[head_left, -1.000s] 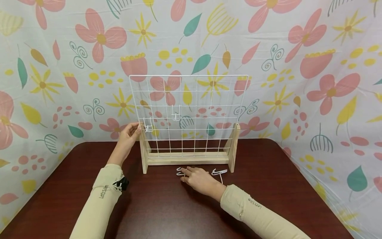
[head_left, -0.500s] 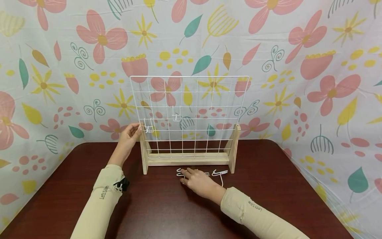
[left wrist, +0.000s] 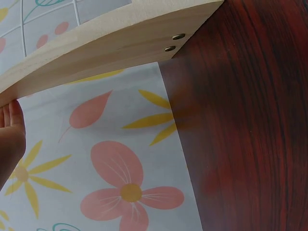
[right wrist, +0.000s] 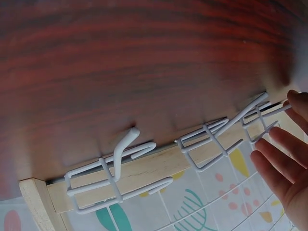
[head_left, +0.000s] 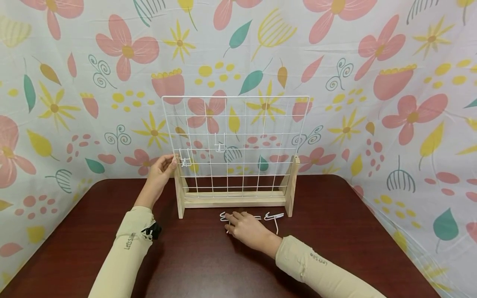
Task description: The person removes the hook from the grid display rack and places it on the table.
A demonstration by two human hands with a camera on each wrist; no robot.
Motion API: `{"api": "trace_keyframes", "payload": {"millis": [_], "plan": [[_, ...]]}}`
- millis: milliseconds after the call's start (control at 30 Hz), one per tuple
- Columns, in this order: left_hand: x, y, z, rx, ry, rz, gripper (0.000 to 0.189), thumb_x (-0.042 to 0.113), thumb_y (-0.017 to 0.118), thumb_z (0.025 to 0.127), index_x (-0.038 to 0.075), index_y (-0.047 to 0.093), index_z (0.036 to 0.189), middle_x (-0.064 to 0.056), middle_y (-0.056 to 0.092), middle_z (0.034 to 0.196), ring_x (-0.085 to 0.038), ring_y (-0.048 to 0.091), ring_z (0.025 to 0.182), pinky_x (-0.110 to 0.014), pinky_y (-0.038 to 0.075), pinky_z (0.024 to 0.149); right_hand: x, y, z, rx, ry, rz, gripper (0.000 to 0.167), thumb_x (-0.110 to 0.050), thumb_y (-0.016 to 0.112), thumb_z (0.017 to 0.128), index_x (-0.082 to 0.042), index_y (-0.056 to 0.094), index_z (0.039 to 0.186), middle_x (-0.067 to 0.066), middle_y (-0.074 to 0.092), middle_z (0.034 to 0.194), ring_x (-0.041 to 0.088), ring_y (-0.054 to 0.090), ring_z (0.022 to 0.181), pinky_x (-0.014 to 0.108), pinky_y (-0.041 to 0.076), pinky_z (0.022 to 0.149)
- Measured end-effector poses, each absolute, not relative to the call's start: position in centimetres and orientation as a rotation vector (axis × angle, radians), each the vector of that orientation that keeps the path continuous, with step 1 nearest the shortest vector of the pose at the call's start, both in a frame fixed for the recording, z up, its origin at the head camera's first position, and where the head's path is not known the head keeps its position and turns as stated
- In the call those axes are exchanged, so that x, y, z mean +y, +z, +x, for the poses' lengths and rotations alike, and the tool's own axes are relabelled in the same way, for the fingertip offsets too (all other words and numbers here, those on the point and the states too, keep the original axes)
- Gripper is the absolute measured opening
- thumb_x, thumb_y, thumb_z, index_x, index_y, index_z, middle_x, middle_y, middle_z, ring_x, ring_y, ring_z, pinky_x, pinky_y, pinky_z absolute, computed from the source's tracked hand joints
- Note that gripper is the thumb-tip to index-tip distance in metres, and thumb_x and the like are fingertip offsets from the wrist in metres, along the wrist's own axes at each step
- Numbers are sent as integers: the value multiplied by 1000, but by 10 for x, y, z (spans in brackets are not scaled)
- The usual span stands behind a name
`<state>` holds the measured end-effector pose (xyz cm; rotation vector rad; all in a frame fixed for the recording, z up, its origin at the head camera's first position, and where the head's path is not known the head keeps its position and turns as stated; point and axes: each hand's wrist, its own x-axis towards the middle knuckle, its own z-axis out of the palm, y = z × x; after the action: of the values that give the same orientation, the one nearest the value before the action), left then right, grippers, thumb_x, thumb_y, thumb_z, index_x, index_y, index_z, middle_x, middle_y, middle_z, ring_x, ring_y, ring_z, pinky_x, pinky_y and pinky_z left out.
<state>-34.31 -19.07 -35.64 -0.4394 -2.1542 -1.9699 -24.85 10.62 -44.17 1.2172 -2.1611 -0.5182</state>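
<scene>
A white wire grid panel [head_left: 234, 124] stands upright in a pale wooden stand [head_left: 234, 202]. At the top of the stand's left leg, my left hand [head_left: 160, 169] grips the wood, its fingers against the leg in the left wrist view. My right hand [head_left: 247, 227] is low over the table in front of the stand, thumb and fingertips at the leftmost white wire hook [right wrist: 257, 122], partly hidden by the hand. Just beside it lie a middle wire hook [right wrist: 207, 144] and a right wire hook [head_left: 273, 216]. Two other hooks hang on the grid's left part, a lower hook [head_left: 185, 159] and a higher hook [head_left: 220, 145].
The dark red-brown table [head_left: 208, 256] carries the stand near its far side. Close behind hangs a white cloth [head_left: 335, 136] printed with flowers and leaves. Two metal screw heads [left wrist: 174, 42] show on the outer side of the left leg.
The leftmost hook's stem has shifted slightly by my right thumb. My left hand stays on the stand, and the view tilts up a little.
</scene>
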Motion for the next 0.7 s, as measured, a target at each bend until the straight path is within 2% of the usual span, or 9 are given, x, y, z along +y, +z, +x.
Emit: {"api": "trace_keyframes", "payload": {"millis": [700], "plan": [[-192, -358, -344, -2154, -1955, -458, 46, 19, 52, 101, -10, 40, 135, 7, 51, 114, -3, 48, 107, -13, 41, 90, 107, -440, -245, -2161, -566, 1217, 23, -27, 65, 86, -27, 75, 106, -1, 64, 122, 19, 63, 105, 31, 51, 83]]}}
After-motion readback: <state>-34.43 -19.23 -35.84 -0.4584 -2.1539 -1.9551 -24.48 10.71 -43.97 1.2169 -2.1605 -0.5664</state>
